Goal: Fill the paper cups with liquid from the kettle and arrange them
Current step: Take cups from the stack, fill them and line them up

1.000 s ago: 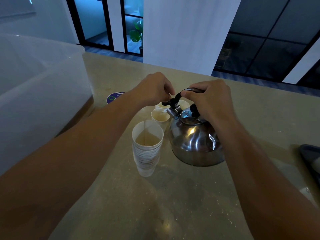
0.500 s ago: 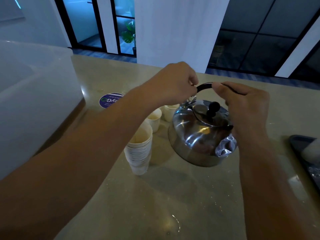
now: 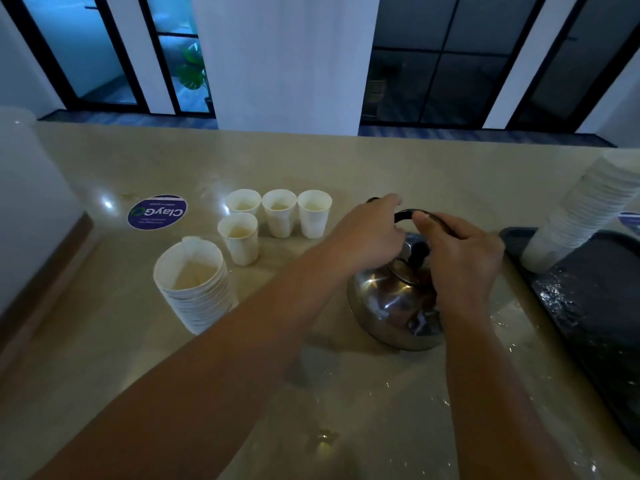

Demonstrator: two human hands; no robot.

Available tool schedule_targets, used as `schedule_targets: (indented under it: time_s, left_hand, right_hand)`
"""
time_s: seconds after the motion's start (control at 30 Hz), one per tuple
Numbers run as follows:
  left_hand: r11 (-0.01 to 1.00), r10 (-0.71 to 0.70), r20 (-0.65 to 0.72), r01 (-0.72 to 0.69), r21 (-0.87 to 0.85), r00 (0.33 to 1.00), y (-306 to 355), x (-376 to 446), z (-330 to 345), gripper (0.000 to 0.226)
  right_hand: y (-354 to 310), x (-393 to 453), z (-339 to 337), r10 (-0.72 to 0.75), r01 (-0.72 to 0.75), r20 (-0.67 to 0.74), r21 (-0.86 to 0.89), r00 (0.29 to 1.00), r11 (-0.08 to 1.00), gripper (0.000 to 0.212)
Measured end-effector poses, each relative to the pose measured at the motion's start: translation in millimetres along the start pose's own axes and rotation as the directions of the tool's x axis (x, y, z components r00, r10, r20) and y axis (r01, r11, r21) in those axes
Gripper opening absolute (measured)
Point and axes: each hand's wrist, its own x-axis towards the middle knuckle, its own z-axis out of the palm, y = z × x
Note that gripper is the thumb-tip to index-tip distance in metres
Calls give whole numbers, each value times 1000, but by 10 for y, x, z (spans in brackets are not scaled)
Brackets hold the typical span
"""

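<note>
Both hands are curled round the black handle of the steel kettle (image 3: 391, 303): left hand (image 3: 367, 233) at its far-left end, right hand (image 3: 460, 258) nearer. Handle runs left-right; four paper cups (image 3: 277, 216) stand far-left.

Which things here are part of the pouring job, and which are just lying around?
Job: kettle, gripped by left hand and right hand; four single cups; cup stack.
Lying about: round sticker, dark tray, tall cup stack.

kettle (image 3: 391, 306) carried rightward, away from cups (image 3: 277, 216)
</note>
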Motion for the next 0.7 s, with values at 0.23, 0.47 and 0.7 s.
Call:
schedule_targets:
  time_s: [0.23,0.47,0.7]
  left_hand:
    - [996,-55,43,58,-65,998,24,94,369,68]
    - [990,-15,50,22,-143,999,-40,84,511,75]
    - [993,95,-65,-99,-57,993,-107,-269,288,66]
  right_hand:
    - [204,95,-125,64,-66,-64,-36,996,997,13]
    - [382,119,-148,126,-129,-105,-24,986,991,11]
    - [346,146,-167,49,-57,-34,-314,998,948,26]
